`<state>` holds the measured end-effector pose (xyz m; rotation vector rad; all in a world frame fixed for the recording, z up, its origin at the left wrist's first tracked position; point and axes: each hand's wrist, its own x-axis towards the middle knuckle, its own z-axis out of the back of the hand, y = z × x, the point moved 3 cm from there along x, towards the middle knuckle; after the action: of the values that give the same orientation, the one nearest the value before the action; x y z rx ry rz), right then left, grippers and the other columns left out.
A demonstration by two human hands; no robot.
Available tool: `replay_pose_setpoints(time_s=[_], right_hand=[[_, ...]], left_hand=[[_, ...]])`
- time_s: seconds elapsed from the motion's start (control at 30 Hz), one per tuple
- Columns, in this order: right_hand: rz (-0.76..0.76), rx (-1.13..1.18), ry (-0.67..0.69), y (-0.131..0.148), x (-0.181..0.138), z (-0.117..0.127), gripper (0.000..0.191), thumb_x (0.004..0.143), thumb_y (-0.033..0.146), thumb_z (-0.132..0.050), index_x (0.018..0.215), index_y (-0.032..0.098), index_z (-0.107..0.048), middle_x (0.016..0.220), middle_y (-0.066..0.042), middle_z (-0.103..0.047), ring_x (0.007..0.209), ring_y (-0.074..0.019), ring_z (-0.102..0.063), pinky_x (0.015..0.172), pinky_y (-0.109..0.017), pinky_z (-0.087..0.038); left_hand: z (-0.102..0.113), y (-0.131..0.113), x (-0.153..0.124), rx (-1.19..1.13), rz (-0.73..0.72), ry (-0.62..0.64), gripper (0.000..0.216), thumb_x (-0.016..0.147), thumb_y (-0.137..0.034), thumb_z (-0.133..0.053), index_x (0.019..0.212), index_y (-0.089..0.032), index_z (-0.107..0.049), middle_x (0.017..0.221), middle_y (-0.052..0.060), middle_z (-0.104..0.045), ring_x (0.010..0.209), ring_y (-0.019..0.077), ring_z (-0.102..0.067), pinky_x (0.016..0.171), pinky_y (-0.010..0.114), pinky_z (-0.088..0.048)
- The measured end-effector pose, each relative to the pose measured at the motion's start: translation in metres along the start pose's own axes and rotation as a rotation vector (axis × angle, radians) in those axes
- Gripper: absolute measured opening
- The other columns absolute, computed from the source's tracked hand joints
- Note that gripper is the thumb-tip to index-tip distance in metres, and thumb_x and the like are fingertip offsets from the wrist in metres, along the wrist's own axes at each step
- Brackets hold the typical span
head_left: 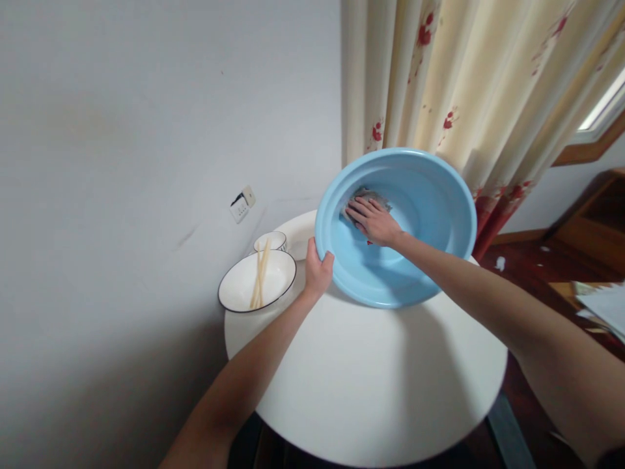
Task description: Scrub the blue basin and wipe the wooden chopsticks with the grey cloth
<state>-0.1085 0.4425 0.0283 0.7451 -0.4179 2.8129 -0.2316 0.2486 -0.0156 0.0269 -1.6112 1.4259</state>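
A large light-blue plastic basin is tilted over the table, its hollow facing me. My left hand is closed on the basin's left rim, thumb on the near side. Inside the basin, my right hand lies over a crumpled greyish cloth, pressing it against the inner surface. The fingers of that hand are stretched out and slightly apart. Part of the cloth is hidden beneath the palm and fingers. A small red mark shows on the basin below my right hand.
A round white table stands under the basin. On its left are a dark-rimmed white bowl with chopsticks across it, a smaller bowl and a white plate. Wall sockets and a curtain are behind.
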Motion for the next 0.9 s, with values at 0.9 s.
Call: replay_pose_setpoints(time_s=[0.9], right_hand=[[-0.581, 0.009, -0.032, -0.009, -0.072, -0.016, 0.063, 0.105, 0.037, -0.03, 0.162, 0.01, -0.033, 0.168, -0.024, -0.032, 0.153, -0.043, -0.026, 0.113, -0.069, -0.037]], left_hand=[[-0.006, -0.005, 0.001, 0.017, 0.048, -0.027, 0.017, 0.083, -0.028, -0.06, 0.094, -0.023, -0.049, 0.085, 0.001, -0.055, 0.079, 0.0192, -0.055, 0.074, 0.032, -0.053]])
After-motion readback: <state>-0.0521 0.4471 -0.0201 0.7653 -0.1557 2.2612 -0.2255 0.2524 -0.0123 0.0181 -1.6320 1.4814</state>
